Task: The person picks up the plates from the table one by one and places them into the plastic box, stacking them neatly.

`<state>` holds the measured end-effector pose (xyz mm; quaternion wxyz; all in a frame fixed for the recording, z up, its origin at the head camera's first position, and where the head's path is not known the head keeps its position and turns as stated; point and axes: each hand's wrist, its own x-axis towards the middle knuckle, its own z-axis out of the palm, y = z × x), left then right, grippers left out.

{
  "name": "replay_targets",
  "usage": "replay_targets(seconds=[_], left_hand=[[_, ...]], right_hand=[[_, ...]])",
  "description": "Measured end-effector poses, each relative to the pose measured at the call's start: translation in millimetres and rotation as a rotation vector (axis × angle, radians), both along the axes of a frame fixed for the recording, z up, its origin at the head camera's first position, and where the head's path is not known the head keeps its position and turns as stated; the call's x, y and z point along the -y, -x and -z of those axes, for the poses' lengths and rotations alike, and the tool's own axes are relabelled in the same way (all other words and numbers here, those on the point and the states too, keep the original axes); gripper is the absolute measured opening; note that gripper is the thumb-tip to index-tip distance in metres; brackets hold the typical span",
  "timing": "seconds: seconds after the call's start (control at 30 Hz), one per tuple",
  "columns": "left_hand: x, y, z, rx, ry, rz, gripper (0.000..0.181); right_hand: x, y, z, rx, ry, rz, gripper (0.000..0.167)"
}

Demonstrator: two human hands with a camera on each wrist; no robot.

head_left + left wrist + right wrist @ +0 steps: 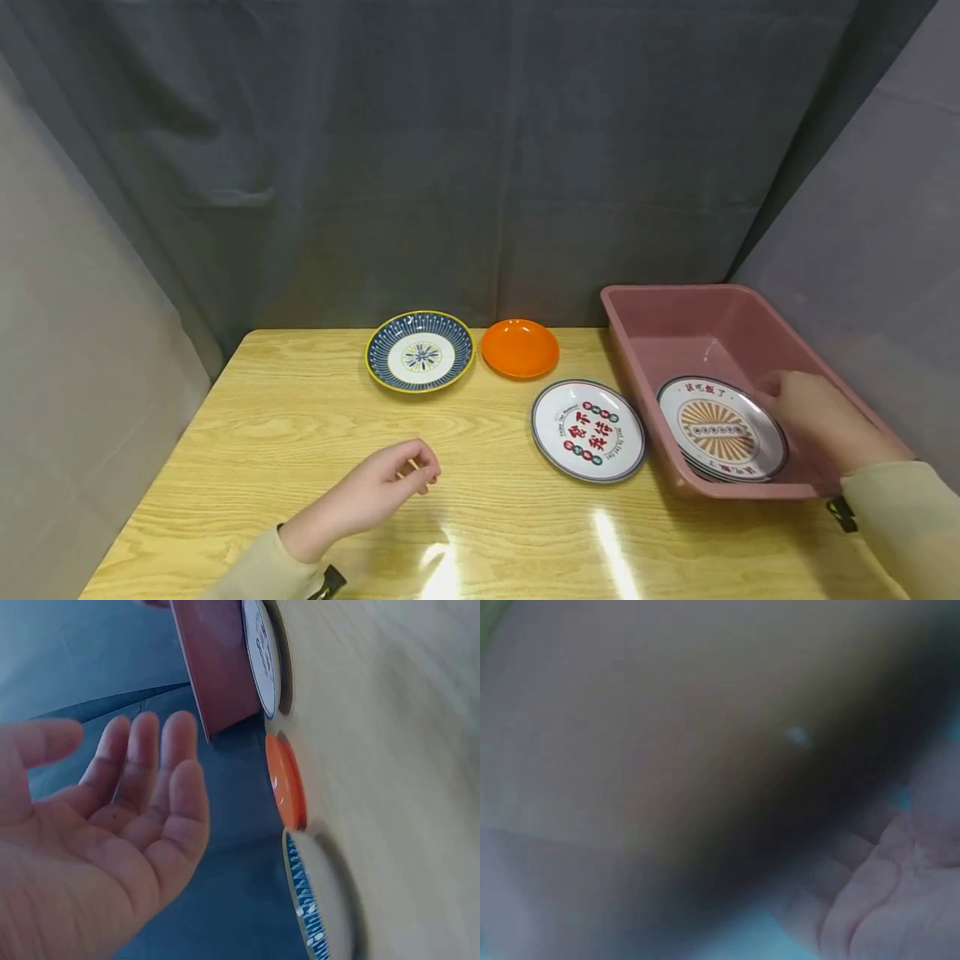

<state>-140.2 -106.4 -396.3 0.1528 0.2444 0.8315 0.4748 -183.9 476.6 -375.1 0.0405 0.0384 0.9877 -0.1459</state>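
My left hand [375,492] hovers above the front of the table with nothing in it; its fingers are loosely bent, the open palm [112,847] facing the left wrist camera. Over at the right, my right hand [813,417] reaches into a pink basin [757,492]. Its fingertips are at the right rim of a white plate [716,425] with an orange sunburst, the top one of a stack. Whether they pinch the rim is hidden by the hand's back. In the right wrist view, a blurred surface covers most of the right hand [877,900].
Left of the basin lies a white plate [588,431] with red and green lettering. Farther back are a small orange plate [520,348] and a blue-patterned dish [420,352] with a yellow rim. A dark curtain [390,167] hangs behind the wooden table [285,417].
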Motion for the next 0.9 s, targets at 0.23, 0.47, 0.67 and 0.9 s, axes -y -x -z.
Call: replay_targets(seconds=[0.23, 0.47, 0.67, 0.9], left_hand=[[-1.4, 3.5, -11.1, -0.189, 0.177, 0.032, 0.011], [-20.5, 18.5, -14.3, -0.374, 0.265, 0.020, 0.009], [-37.3, 42.4, -8.4, -0.466, 0.308, -0.005, 0.006], [-65.1, 65.8, 9.6, -0.540, 0.349, -0.016, 0.003]], right_hand=[[59, -6.0, -27.4, -0.238, -0.094, -0.081, 0.036], [112, -27.1, -41.7, -0.463, -0.060, -0.179, 0.020], [139, -39.5, -42.4, -0.594, -0.023, -0.242, 0.015], [163, -49.5, -35.9, -0.801, -0.016, -0.289, 0.019]])
